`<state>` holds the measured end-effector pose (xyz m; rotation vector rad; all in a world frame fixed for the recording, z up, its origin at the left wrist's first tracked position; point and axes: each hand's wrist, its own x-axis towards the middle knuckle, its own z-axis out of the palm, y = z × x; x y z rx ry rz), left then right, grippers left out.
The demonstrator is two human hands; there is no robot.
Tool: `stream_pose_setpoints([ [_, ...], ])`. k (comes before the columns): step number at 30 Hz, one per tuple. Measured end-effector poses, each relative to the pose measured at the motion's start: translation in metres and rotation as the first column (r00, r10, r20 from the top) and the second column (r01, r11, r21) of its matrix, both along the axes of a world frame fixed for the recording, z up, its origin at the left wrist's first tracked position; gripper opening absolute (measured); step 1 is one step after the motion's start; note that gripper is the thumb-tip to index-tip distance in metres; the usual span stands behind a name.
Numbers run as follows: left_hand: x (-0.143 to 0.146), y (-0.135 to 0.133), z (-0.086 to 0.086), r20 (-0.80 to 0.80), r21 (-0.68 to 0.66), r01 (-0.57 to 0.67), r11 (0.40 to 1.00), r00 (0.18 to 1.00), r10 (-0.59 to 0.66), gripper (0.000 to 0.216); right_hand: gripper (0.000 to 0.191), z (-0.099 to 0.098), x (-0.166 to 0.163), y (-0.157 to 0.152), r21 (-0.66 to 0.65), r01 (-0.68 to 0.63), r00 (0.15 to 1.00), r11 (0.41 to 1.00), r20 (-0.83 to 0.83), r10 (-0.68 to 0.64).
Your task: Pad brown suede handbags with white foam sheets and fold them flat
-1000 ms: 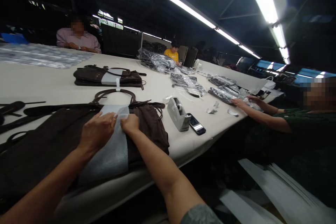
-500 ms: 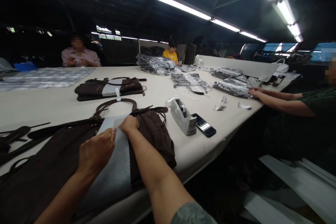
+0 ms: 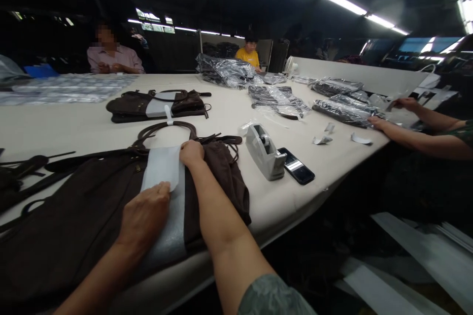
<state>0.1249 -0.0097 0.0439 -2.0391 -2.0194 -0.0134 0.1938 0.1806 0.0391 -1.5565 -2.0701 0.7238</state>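
Note:
A dark brown fabric bag [image 3: 88, 206] lies in front of me, its looped handles [image 3: 162, 130] bound by a white tie [image 3: 169, 115]. Around the bag runs a whitish wrapping sheet [image 3: 161, 170]. My left hand [image 3: 146, 211] pinches the lower edge of the sheet's folded-over end. Higher up, my right hand [image 3: 192, 153] has curled fingers closed on the sheet's right edge by the handle; the fingertips are partly hidden. To the right of the bag stand a grey tape dispenser [image 3: 265, 152] and a phone [image 3: 296, 166].
Behind lies a second wrapped brown bag [image 3: 158, 104]. Plastic-packed bags [image 3: 279, 101] and paper scraps [image 3: 360, 139] are on the white table [image 3: 229, 108]. At right, a co-worker's hands [image 3: 380, 122] touch a packed bag. Two people sit across the table.
My left hand has drawn the sheet's end down towards me, so it now lies flatter over the bag. My right hand stays by the handle. The co-worker's one hand has lifted away; the view has shifted.

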Motion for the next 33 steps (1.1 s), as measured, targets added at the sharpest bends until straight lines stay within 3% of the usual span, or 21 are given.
stream_pose_setpoints([
  [3,-0.010,0.002,0.000,-0.064,-0.005,0.099,0.995,0.993,-0.099,0.040,0.027,0.000,0.005,0.010,-0.011,-0.058,0.998,0.998,0.001,0.058],
  [8,-0.017,0.005,-0.005,-0.108,-0.071,0.163,0.984,0.979,-0.170,0.041,0.023,0.003,0.007,0.025,-0.060,-0.108,0.994,0.992,0.010,0.109],
  [15,-0.018,0.007,-0.005,-0.120,-0.155,0.221,0.963,0.963,-0.240,0.045,0.027,0.007,-0.002,0.014,-0.076,0.035,0.998,0.996,0.045,-0.032],
  [17,-0.018,0.006,-0.004,-0.106,-0.170,0.227,0.959,0.963,-0.247,0.045,0.028,0.013,-0.004,0.005,-0.026,0.126,0.991,0.992,0.052,-0.125],
  [19,-0.017,0.005,-0.002,-0.087,-0.173,0.229,0.958,0.965,-0.246,0.044,0.029,0.024,-0.003,-0.003,0.099,0.219,0.974,0.971,0.039,-0.223],
  [21,-0.017,0.004,-0.001,-0.068,-0.164,0.226,0.960,0.969,-0.239,0.045,0.031,0.036,0.001,-0.013,0.235,0.232,0.971,0.944,0.002,-0.239],
  [23,-0.016,0.003,0.000,-0.047,-0.148,0.226,0.963,0.971,-0.235,0.045,0.030,0.044,0.007,-0.027,0.272,0.106,0.994,0.956,-0.020,-0.105],
  [25,-0.016,0.004,0.000,-0.024,-0.130,0.233,0.964,0.971,-0.238,0.046,0.025,0.043,0.012,-0.045,0.178,-0.137,0.991,0.974,0.024,0.135],
  [28,-0.020,0.004,-0.002,0.024,-0.103,0.257,0.961,0.966,-0.256,0.048,0.020,0.026,0.021,-0.079,0.046,-0.427,0.894,0.903,0.173,0.414],
  [30,-0.026,0.002,-0.007,0.066,-0.088,0.279,0.956,0.959,-0.274,0.048,0.027,0.011,0.028,-0.104,0.074,-0.498,0.843,0.864,0.276,0.462],
  [33,-0.040,-0.003,-0.023,0.124,-0.068,0.314,0.947,0.944,-0.304,0.051,0.043,-0.003,0.040,-0.136,0.152,-0.486,0.844,0.861,0.337,0.417],
])
